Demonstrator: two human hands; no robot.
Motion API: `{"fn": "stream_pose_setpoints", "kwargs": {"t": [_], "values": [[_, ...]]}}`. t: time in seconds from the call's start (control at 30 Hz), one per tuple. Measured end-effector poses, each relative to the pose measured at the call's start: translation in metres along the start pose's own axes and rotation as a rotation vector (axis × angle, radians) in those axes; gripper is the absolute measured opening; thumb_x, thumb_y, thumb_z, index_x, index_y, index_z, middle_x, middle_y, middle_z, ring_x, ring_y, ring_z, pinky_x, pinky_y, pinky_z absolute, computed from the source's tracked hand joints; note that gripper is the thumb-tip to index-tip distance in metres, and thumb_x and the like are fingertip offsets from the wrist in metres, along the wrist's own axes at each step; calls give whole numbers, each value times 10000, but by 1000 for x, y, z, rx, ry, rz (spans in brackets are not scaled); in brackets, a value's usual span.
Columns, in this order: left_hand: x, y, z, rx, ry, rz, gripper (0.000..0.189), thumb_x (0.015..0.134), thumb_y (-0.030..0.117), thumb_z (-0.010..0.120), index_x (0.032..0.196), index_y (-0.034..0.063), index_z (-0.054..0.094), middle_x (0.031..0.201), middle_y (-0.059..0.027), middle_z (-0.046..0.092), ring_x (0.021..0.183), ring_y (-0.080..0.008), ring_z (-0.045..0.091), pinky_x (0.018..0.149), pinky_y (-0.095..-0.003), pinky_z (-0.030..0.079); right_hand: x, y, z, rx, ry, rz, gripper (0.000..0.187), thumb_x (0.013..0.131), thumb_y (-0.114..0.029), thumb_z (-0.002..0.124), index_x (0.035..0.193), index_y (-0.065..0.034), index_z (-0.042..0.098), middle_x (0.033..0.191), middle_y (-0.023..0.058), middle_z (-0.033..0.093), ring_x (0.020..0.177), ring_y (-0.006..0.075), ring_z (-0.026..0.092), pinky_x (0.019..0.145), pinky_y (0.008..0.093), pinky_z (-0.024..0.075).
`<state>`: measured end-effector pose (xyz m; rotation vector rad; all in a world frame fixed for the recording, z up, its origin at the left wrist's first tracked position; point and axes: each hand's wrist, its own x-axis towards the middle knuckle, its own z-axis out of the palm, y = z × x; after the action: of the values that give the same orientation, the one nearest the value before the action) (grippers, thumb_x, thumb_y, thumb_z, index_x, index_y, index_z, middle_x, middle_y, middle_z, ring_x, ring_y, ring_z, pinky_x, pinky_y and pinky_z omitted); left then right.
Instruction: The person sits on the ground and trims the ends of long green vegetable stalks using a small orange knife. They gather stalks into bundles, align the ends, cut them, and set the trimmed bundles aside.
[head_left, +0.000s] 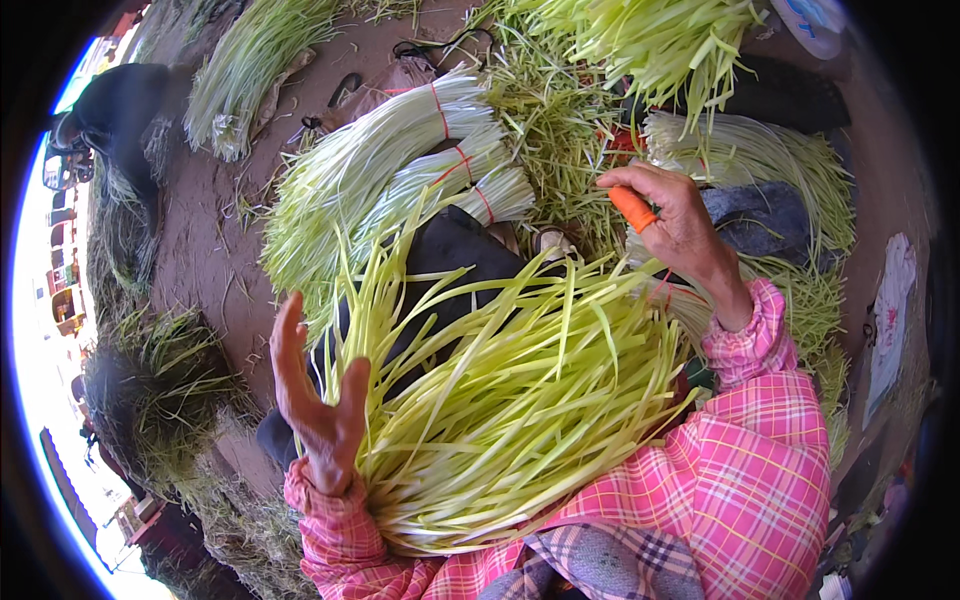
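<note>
Across my lap lies a large loose heap of long yellow-green leafy stalks (517, 405), like yellow chives. My left hand (319, 397) is raised at the heap's left side, thumb and fingers apart, with nothing seen in it. Above the heap's right end is my right hand (667, 217), with an orange cover on one finger; its fingers are bent, and whether a thin thing is pinched between them cannot be told. Beyond my dark-clothed knee (457, 255) rest several bundles of pale stalks (397, 142) tied with red bands.
Loose trimmings (555, 142) cover the ground ahead. More bundles lie at the upper left (255, 67) and right (780, 165). A leafy bunch (645, 37) juts in at the top. A person in dark clothing (127, 112) bends at far left, near heaps of withered greens (157, 382).
</note>
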<state>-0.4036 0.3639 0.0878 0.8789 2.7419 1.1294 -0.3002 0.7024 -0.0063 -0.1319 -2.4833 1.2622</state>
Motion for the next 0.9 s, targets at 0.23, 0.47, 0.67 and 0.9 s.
{"fn": "stream_pose_setpoints", "kwargs": {"t": [0.23,0.47,0.67,0.9], "values": [[-5,27,21,-38,-843,-132,687,727,250,753,1277,-30,451,1143,-246,566,1055,-367,564,885,-404,453,-22,1,-11,32,-45,88,285,734,65,515,997,21,616,924,158,655,856,261,643,768,324,481],[0,-23,13,-555,-392,-627,333,774,77,716,1086,5,622,910,-34,668,766,-75,585,707,-232,479,-29,-7,-18,38,19,79,149,803,39,591,945,8,626,873,142,656,795,261,650,700,324,497],[-7,-36,16,-687,-322,-725,318,779,72,710,1078,8,625,920,-42,673,774,-83,603,724,-233,489,-24,-22,-12,134,17,-2,127,799,56,572,916,20,605,800,109,598,740,243,603,675,303,470],[-8,-36,13,-662,-290,-754,323,765,59,700,1067,-13,608,906,-65,673,745,-99,620,694,-226,498,-18,-41,10,93,-339,-83,311,727,57,580,1008,-68,624,823,100,577,747,289,614,599,358,488]]}}
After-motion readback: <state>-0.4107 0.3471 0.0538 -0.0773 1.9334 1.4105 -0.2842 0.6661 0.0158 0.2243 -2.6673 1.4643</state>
